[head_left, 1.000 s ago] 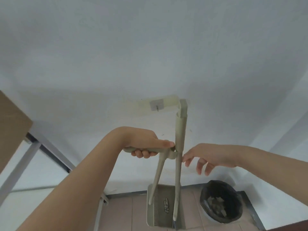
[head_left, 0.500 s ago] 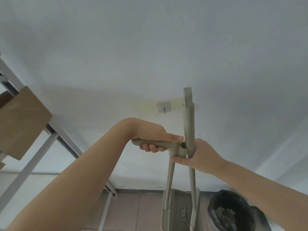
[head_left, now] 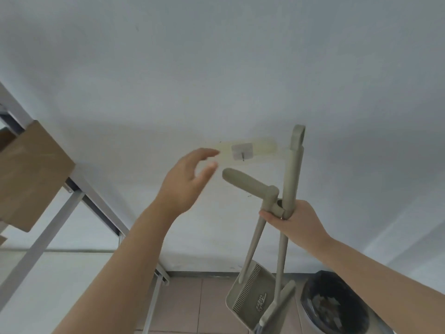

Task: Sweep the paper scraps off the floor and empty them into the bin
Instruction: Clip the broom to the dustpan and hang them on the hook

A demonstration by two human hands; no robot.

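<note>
My right hand [head_left: 295,219] grips the olive-grey broom handle [head_left: 292,179] together with the clip of the dustpan handle [head_left: 248,182], holding both off the floor and tilted. The dustpan [head_left: 250,297] hangs low on the right with the broom head [head_left: 277,307] against it. My left hand [head_left: 186,182] is open, fingers spread, just left of the dustpan's grip and apart from it. A black-lined bin [head_left: 334,304] with paper scraps inside stands on the tiled floor at the lower right.
A small adhesive wall hook [head_left: 242,151] sits on the white wall between my hands. A wooden desk [head_left: 29,174] on grey metal legs stands to the left. Brown floor tiles [head_left: 190,304] show below.
My left hand has let go of the dustpan grip and drawn back to the left, opening. The right hand now carries broom and dustpan alone, tilted to the right.
</note>
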